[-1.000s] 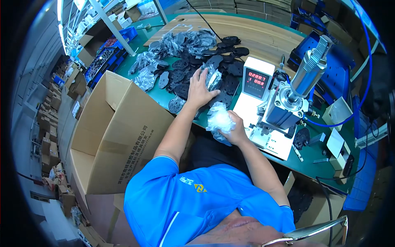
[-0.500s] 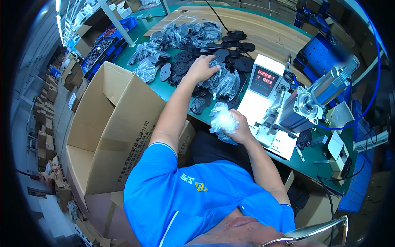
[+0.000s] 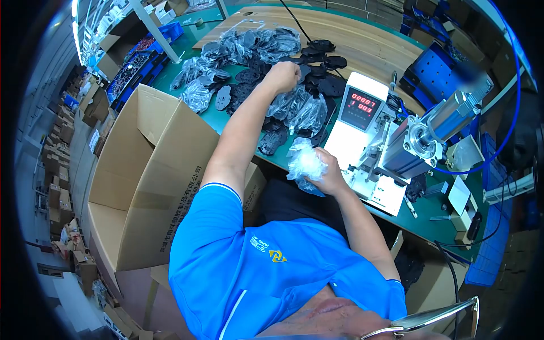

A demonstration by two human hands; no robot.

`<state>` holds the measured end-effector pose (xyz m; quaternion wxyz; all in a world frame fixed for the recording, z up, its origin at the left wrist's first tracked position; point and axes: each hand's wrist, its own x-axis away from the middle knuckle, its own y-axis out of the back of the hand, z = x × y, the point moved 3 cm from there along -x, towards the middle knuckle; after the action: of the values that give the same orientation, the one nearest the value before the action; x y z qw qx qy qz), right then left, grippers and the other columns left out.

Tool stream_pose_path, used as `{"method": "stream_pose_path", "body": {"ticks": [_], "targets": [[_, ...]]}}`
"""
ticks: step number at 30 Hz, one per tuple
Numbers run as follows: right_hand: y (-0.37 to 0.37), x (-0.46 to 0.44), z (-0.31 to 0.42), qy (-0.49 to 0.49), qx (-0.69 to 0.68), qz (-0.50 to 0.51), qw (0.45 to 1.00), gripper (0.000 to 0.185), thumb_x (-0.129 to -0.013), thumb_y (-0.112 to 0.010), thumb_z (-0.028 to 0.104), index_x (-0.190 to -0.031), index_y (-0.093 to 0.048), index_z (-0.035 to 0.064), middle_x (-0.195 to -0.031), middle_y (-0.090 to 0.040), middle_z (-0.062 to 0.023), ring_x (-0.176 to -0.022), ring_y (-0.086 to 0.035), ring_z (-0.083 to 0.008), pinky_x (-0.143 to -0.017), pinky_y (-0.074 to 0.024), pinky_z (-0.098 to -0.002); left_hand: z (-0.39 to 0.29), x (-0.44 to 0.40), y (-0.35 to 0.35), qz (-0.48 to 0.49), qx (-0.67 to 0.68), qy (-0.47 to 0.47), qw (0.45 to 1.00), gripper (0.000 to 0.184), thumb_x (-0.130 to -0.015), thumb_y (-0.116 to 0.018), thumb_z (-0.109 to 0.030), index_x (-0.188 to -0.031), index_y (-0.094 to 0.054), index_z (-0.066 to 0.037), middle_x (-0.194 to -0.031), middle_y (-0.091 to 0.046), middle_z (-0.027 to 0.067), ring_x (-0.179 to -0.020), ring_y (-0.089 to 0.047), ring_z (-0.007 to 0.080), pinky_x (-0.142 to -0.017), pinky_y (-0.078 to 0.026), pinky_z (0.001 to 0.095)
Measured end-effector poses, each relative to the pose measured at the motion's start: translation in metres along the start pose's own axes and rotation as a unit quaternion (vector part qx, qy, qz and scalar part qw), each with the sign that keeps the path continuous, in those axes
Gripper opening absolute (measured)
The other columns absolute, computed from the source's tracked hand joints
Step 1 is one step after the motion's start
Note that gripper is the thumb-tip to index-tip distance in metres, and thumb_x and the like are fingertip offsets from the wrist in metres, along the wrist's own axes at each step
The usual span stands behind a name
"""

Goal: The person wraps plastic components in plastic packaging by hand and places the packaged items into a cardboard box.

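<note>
My left hand (image 3: pixel 284 76) is closed over the heap of flat black pieces (image 3: pixel 247 86), beside a black piece (image 3: pixel 306 71) at its fingertips. What its curled fingers hold, if anything, is hidden. Near the table's front edge, my right hand (image 3: pixel 330 173) grips a crumpled clear plastic bag (image 3: pixel 305 162), bright under the light. Black pieces in clear bags (image 3: pixel 306 113) lie between the two hands, and more bagged pieces (image 3: pixel 260 44) are piled farther back.
A white machine with a red digital display (image 3: pixel 362 103) and a metal cylinder (image 3: pixel 462 116) stands right of my right hand. An open cardboard box (image 3: pixel 164 170) is beside my left arm. Blue bins (image 3: pixel 136 73) sit at the back left, and a blue crate (image 3: pixel 433 76) at the back right.
My left hand has moved slightly up and away over the heap, and its fingers have gone from stretched out to curled. My right hand keeps hold of the plastic bag.
</note>
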<state>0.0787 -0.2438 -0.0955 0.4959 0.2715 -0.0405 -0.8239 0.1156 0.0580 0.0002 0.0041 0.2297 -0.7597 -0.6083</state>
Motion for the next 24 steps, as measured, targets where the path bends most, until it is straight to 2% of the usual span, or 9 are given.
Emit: {"method": "stream_pose_path", "body": {"ticks": [3, 9, 14, 16, 18, 19, 23, 24], "targets": [[-0.001, 0.001, -0.001, -0.004, 0.002, 0.002, 1.000, 0.034, -0.068, -0.084, 0.006, -0.096, -0.065, 0.0020, -0.095, -0.066, -0.0115, -0.081, -0.062, -0.0287, -0.077, -0.0488, -0.0351, -0.012, 0.022, 0.027, -0.065, 0.065, 0.066, 0.994, 0.021, -0.082, -0.072, -0.019, -0.093, -0.079, -0.002, -0.082, -0.076, 0.0140, -0.077, -0.070, 0.0367, -0.077, -0.057, 0.0430], [0.000, 0.000, 0.002, 0.013, -0.004, 0.003, 1.000, 0.033, -0.068, -0.084, 0.005, -0.095, -0.065, 0.0021, -0.095, -0.067, -0.0117, -0.081, -0.062, -0.0285, -0.077, -0.0486, -0.0354, 0.014, 0.041, -0.007, -0.069, -0.012, 0.098, 0.993, 0.025, -0.083, -0.072, -0.018, -0.100, -0.077, 0.000, -0.087, -0.076, 0.0134, -0.077, -0.069, 0.0355, -0.077, -0.056, 0.0414], [0.000, 0.005, -0.004, -0.017, -0.006, 0.000, 1.000, 0.039, -0.068, -0.085, 0.005, -0.102, -0.066, 0.0019, -0.095, -0.066, -0.0112, -0.083, -0.064, -0.0289, -0.080, -0.0492, -0.0358, 0.028, 0.033, -0.017, -0.009, 0.037, 0.086, 0.996, 0.026, -0.090, -0.070, -0.019, -0.107, -0.074, 0.000, -0.095, -0.076, 0.0135, -0.077, -0.068, 0.0343, -0.078, -0.056, 0.0414], [-0.002, 0.007, -0.007, -0.018, -0.016, -0.015, 1.000, 0.047, -0.068, -0.085, 0.006, -0.111, -0.066, 0.0017, -0.097, -0.067, -0.0113, -0.087, -0.065, -0.0292, -0.082, -0.0499, -0.0366, 0.027, 0.037, -0.002, -0.203, 0.065, 0.044, 0.976, 0.023, -0.093, -0.068, -0.019, -0.107, -0.072, -0.001, -0.099, -0.075, 0.0125, -0.078, -0.068, 0.0329, -0.077, -0.055, 0.0414], [-0.003, 0.006, -0.011, -0.017, -0.027, -0.030, 0.999, 0.055, -0.069, -0.085, 0.006, -0.120, -0.066, 0.0016, -0.099, -0.068, -0.0114, -0.090, -0.066, -0.0294, -0.084, -0.0505, -0.0374, 0.026, 0.044, 0.011, -0.391, 0.092, 0.001, 0.916, 0.020, -0.097, -0.065, -0.018, -0.107, -0.070, -0.002, -0.103, -0.074, 0.0115, -0.079, -0.068, 0.0316, -0.077, -0.055, 0.0414], [-0.003, 0.004, -0.010, -0.017, -0.026, -0.031, 0.999, 0.055, -0.069, -0.085, 0.006, -0.120, -0.066, 0.0016, -0.099, -0.068, -0.0114, -0.090, -0.066, -0.0294, -0.084, -0.0505, -0.0374, 0.021, 0.046, 0.015, -0.391, 0.092, 0.000, 0.916, 0.020, -0.097, -0.065, -0.018, -0.107, -0.070, -0.002, -0.103, -0.074, 0.0115, -0.079, -0.068, 0.0316, -0.077, -0.055, 0.0414], [0.000, 0.001, 0.009, -0.004, -0.030, -0.095, 0.995, 0.071, -0.070, -0.085, 0.008, -0.136, -0.061, 0.0019, -0.106, -0.071, -0.0124, -0.093, -0.068, -0.0303, -0.086, -0.0520, -0.0388, -0.008, 0.088, 0.046, -0.413, 0.325, 0.067, 0.848, 0.013, -0.103, -0.059, -0.009, -0.112, -0.067, -0.003, -0.099, -0.072, 0.0096, -0.078, -0.065, 0.0186, -0.073, -0.054, 0.0309], [0.001, 0.000, 0.011, -0.003, -0.031, -0.094, 0.995, 0.071, -0.070, -0.085, 0.008, -0.136, -0.061, 0.0019, -0.106, -0.071, -0.0124, -0.093, -0.068, -0.0303, -0.086, -0.0520, -0.0388, -0.022, 0.102, 0.051, -0.374, 0.333, 0.063, 0.863, 0.014, -0.103, -0.059, -0.008, -0.114, -0.066, -0.003, -0.101, -0.072, 0.0092, -0.080, -0.064, 0.0156, -0.073, -0.053, 0.0282]]}}
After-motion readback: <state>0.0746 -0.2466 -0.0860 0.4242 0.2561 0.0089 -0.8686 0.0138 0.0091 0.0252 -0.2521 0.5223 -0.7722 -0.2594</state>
